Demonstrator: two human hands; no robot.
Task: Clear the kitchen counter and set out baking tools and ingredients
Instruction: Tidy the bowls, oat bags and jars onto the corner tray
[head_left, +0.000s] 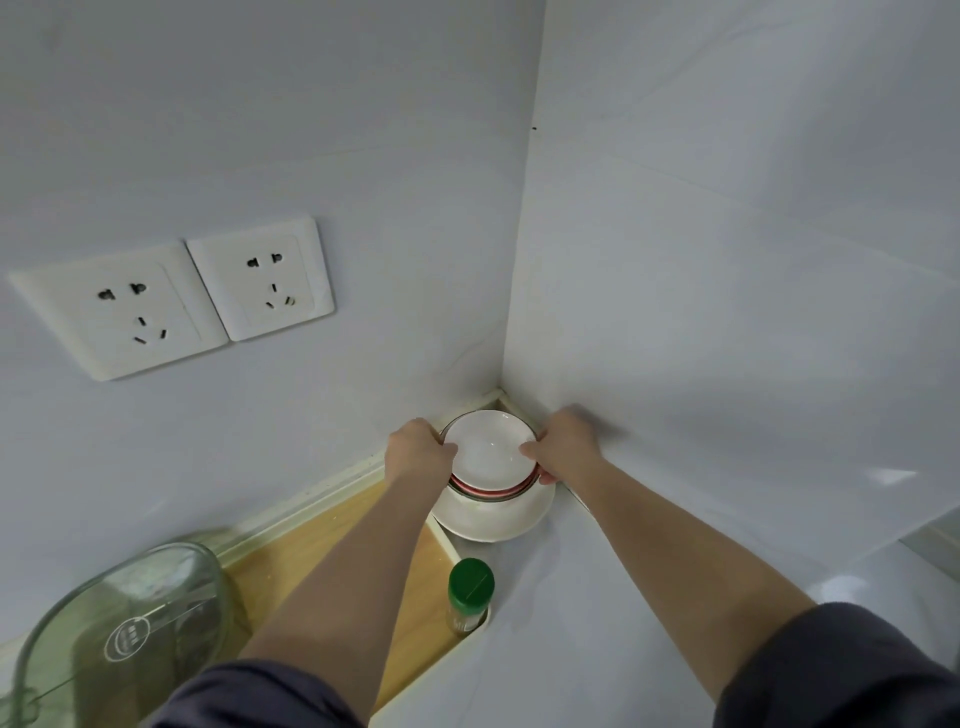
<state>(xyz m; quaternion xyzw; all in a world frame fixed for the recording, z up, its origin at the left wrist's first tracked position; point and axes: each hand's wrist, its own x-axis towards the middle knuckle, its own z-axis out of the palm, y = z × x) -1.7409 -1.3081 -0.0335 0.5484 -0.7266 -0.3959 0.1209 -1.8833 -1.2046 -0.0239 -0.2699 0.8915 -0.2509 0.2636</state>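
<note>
A: Head view. A stack of dishes (491, 457) sits deep in the corner of the counter (291, 556).
B: Hands?
A: The left hand (418, 449) is curled on the stack's left rim and the right hand (563, 447) on its right rim. Both thumbs lie over the top white plate.
B: Nearby?
A: A green-capped jar (469, 595) stands just in front. A clear glass dish (130, 623) is at lower left, and wall sockets (176, 296) are above it.

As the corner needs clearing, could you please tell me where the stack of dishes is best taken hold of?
Probably at its two opposite sides, coming from the front, as the left hand and right hand do now: the stack of dishes is round and tall, and walls close off its back.
</note>
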